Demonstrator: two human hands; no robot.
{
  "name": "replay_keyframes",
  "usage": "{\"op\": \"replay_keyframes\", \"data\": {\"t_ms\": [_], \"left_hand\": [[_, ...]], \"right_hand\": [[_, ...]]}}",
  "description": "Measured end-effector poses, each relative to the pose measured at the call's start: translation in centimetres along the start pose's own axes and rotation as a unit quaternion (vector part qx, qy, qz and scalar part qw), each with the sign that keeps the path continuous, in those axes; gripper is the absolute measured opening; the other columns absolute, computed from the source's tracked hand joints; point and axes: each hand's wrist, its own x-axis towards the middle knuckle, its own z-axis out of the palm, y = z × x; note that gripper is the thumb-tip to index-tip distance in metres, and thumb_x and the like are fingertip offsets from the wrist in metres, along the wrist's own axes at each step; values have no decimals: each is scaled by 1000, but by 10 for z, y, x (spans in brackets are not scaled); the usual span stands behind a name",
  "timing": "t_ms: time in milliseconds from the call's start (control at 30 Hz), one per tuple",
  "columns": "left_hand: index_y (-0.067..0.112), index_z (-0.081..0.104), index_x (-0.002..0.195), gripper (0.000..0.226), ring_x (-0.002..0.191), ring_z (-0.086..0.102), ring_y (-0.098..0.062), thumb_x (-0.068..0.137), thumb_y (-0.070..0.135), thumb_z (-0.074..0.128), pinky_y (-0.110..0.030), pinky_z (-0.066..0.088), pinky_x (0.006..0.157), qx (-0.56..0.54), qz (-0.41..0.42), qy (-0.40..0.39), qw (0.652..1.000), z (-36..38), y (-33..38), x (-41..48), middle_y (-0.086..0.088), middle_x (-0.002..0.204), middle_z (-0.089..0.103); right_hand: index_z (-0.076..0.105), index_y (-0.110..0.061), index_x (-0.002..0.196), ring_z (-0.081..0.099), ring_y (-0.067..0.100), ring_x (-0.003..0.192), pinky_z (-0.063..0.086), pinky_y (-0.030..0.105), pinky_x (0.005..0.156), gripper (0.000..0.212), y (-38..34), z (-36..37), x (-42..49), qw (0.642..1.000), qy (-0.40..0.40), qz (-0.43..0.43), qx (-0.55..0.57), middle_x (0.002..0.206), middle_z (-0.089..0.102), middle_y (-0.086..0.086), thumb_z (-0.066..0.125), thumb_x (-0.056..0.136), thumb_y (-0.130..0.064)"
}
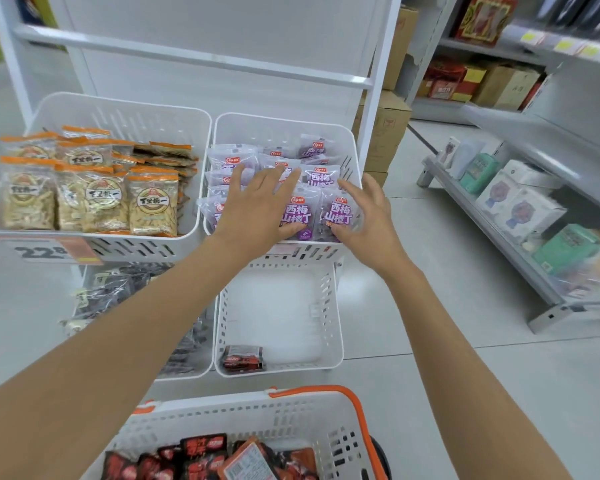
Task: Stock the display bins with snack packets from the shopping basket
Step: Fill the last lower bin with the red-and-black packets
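Four white slotted plastic bins sit in two tiers, and the upper right bin (pixel 281 121) holds the purple-and-clear snack packets (pixel 321 178), stacked in overlapping rows too crowded to count exactly. Two hands are in that bin. The left hand (pixel 257 209) lies flat on the packets at its middle with fingers spread and straight. The right hand (pixel 368 216) is at its front right corner, fingers loosely bent against the side of the front packet and gripping nothing. Just left of this bin, nearly rim to rim, the second upper bin (pixel 118 112) carries clear orange-topped packets (pixel 153 202), three across the front row. Directly below the purple bin, a lower bin (pixel 329 306) holds one red-and-black packet (pixel 243 357) in its near left corner, with most of its floor bare. Below and to the left, the fourth bin (pixel 210 323) holds dark packets (pixel 108 289). Nearer than all of these stands one white shopping basket (pixel 257 420) with an orange handle (pixel 343 396), holding several red-and-black packets (pixel 205 448). Right of the purple bin is open grey floor (pixel 430 271).
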Motion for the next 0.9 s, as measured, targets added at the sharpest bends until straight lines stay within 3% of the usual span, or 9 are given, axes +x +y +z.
{"op": "replay_keyframes", "data": {"t_ms": [100,200,300,433,567,700,733,800,900], "left_hand": [[15,46,142,69,131,46,-29,85,46,68,-49,25,113,-38,30,35,998,-13,10,-16,-10,141,51],[11,64,114,39,104,59,-32,81,29,73,-44,43,87,-84,32,64,994,-20,19,-53,-10,109,64],[12,65,111,31,102,59,-32,87,31,68,-45,46,83,-176,-17,-18,984,-7,21,-120,-9,107,64],[19,60,123,38,111,57,-23,93,43,60,-37,46,89,-194,-84,-173,962,35,15,-232,-2,119,62],[22,58,127,40,115,56,-20,93,41,62,-35,45,95,-252,-162,-246,922,64,5,-328,2,126,59],[24,55,130,41,115,55,-16,94,43,60,-32,45,96,-260,-195,-312,893,76,1,-386,3,131,56],[25,55,131,41,116,54,-16,93,42,61,-32,45,98,-263,-200,-313,890,77,0,-395,3,133,55],[24,53,134,44,124,50,-18,93,35,63,-32,40,104,-267,-202,-295,895,78,-4,-407,2,139,52],[24,34,150,70,144,28,-23,90,37,67,-37,22,117,-257,-147,-284,912,72,-2,-402,0,157,30]], "right_hand": [[57,-24,132,35,19,136,30,33,115,55,-15,11,-27,994,95,-44,3,145,39,4,72,82,-10],[66,-14,114,57,14,95,46,21,85,38,-28,29,-69,991,116,-52,45,113,56,2,69,78,-3],[66,-17,109,59,11,81,47,14,73,29,-24,61,-129,998,8,2,63,106,60,-2,67,83,-4],[67,-15,110,58,13,84,50,29,80,23,24,119,-220,977,-193,84,23,109,63,1,65,88,-9],[56,-15,134,54,20,116,44,34,102,47,61,163,-287,904,-390,171,-25,136,54,4,70,89,-23],[23,-22,154,38,30,136,30,44,113,106,84,209,-324,864,-445,164,-171,148,43,8,66,69,-68],[18,-17,154,36,33,136,28,47,114,108,87,219,-331,849,-458,150,-218,148,41,11,61,71,-71],[36,-9,142,47,36,123,36,46,103,75,84,228,-332,848,-457,112,-246,131,52,16,54,86,-57],[62,-7,114,64,27,88,50,37,77,29,62,218,-311,891,-431,56,-133,97,69,9,46,100,-28]]}}
